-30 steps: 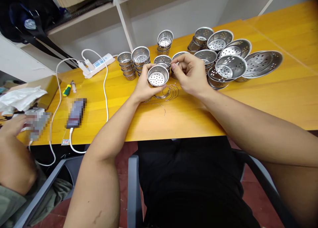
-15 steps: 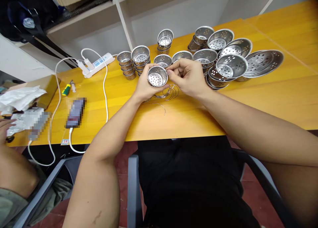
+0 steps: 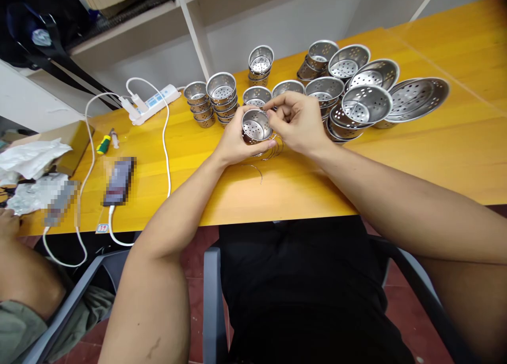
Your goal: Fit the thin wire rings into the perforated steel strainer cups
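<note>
My left hand [image 3: 234, 137] wraps round a small perforated metal cup [image 3: 253, 122], its mouth tilted up toward me. At the cup's right rim my right hand [image 3: 298, 120] is closed in a pinch. A thin wire showed at these fingertips a moment ago; the fingers now mostly hide it. Under the hands lies a loose wire coil [image 3: 279, 148], partly covered. One curved wire end [image 3: 257, 168] sticks out on the table toward me. Just behind the held cup stands another perforated cup [image 3: 257, 93].
Stacked perforated cups [image 3: 221, 89] stand behind my left hand, larger perforated bowls [image 3: 366, 105] to the right. Leftward on the yellow table [image 3: 277, 200] are a power strip [image 3: 156, 104], white cables, a phone [image 3: 119, 180] and a green-yellow tool [image 3: 103, 144]. Another person's arm [image 3: 24, 269] is at far left.
The held cup has moved slightly right and down and tipped a little, with my left hand. My right hand stays pinched at its rim. The view has shifted slightly.
</note>
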Demonstrator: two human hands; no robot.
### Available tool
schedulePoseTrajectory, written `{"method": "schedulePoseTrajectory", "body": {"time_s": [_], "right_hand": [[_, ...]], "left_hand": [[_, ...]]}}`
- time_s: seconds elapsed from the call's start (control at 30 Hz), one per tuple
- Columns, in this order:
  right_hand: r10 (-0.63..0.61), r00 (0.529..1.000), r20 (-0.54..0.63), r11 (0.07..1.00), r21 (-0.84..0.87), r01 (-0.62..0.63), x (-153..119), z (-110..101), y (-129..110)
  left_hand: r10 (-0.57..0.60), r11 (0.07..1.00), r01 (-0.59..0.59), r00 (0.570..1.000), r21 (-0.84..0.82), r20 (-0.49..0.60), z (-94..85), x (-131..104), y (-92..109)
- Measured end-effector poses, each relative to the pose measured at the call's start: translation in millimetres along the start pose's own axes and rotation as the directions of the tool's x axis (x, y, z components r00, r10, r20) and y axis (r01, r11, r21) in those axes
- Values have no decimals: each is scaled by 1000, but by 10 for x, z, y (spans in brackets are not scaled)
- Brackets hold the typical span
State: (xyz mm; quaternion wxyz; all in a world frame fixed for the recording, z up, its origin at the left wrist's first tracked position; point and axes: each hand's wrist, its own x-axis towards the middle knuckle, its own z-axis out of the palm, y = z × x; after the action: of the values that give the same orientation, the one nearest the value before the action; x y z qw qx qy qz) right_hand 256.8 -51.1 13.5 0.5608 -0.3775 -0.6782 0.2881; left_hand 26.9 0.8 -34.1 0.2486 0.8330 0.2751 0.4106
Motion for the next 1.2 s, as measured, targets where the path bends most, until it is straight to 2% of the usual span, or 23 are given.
{"method": "schedulePoseTrajectory", "body": {"time_s": [0.1, 0.2, 0.33, 0.6, 1.0, 1.2], "right_hand": [[-22, 1000, 16, 997, 70, 21, 2, -6, -61], [-46, 993, 108, 982, 187, 25, 16, -29, -108], [-17, 975, 220, 968, 249, -39, 31, -34, -126], [-4, 980, 197, 957, 286, -54, 65, 29, -43], [6, 981, 191, 972, 228, -50, 54, 37, 81], [6, 978, 210, 980, 193, -48, 43, 17, 36]], "left_hand": [[-22, 1000, 22, 1000, -20, -1, -37, -3, 54], [-16, 997, 16, 1000, -72, -2, -97, 1, 23], [30, 997, -28, 999, -72, 21, -137, -5, -69], [59, 996, -57, 998, -64, 31, -55, 10, -120], [49, 996, -45, 997, -73, 61, -77, -11, -117], [34, 998, -30, 997, -56, 73, -79, -18, -116]]}}
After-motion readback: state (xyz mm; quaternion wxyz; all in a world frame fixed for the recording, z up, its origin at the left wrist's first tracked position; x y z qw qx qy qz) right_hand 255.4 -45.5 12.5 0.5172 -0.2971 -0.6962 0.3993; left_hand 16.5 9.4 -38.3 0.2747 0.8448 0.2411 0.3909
